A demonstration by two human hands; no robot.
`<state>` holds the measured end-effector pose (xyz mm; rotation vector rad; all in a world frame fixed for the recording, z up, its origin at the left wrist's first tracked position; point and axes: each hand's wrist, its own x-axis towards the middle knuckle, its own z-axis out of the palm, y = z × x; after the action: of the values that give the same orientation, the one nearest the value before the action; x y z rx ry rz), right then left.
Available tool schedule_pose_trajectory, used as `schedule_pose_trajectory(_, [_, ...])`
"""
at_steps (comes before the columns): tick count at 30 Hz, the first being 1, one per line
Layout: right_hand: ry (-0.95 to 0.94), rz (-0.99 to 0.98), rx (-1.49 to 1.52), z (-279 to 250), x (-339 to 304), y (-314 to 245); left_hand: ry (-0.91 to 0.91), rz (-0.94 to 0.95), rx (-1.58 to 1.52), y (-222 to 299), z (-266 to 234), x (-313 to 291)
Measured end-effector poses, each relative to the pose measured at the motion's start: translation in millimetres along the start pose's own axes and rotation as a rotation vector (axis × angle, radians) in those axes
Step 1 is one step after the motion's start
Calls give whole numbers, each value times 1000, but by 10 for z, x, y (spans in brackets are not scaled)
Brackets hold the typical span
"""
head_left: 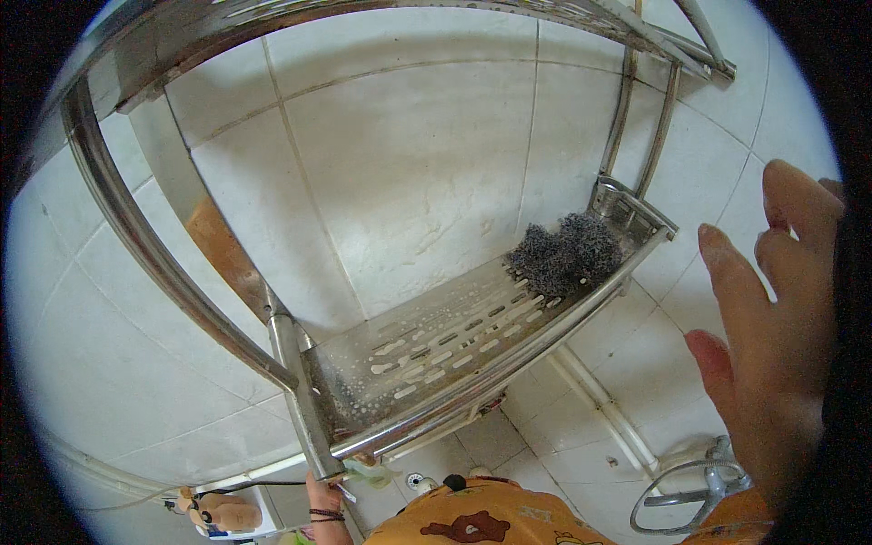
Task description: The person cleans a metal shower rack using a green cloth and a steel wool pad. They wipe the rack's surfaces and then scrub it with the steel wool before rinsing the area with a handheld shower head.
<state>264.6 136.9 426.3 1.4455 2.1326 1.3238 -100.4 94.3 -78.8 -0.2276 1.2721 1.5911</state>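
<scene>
A two-tier metal rack stands against the tiled wall, its lower shelf [425,313] slotted, wet and dotted with suds. At the right end of that shelf lies a dark grey mesh scouring pad [568,256]. My right hand [781,291] is raised in the air to the right of the rack, fingers spread and holding nothing. Low down, my left hand [322,495] is at the bottom of the rack's left post [304,400]. That post hides its fingers, so its grip cannot be made out. Dark bands circle the left wrist.
The rack's upper tier [363,20] crosses overhead, with a curved tube [145,245] running down on the left. Brown stains mark the left upright. Below are a chrome tap fitting [686,495], white pipes [604,404] and a tan figure-like object [227,511].
</scene>
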Motion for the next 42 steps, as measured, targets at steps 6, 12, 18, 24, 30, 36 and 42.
schedule_pose_trajectory(6, [16, -25, 24, 21, -8, 41, 15, 8, -1, -67, -80, 177])
schedule_pose_trajectory(12, [-17, -49, 47, 73, -24, 79, -13, 55, 47, -96, -4, 52])
schedule_pose_trajectory(18, [-138, -272, 305, 297, 177, 292, 60, 17, 28, -21, 40, -83])
schedule_pose_trajectory(24, [65, -537, 1161, 1701, 899, 73, 72, 6, 73, -126, 46, -83])
schedule_pose_trajectory(30, [-104, -611, 1428, 2026, 1078, -275, 66, -20, 20, -161, -199, 48])
schedule_pose_trajectory(36, [-54, -722, 1505, 1728, 1092, -616, -39, -35, 187, -130, -215, -115])
schedule_pose_trajectory(42, [-134, -388, 1478, 2288, 997, -80, 13, -15, 203, -55, 152, -411])
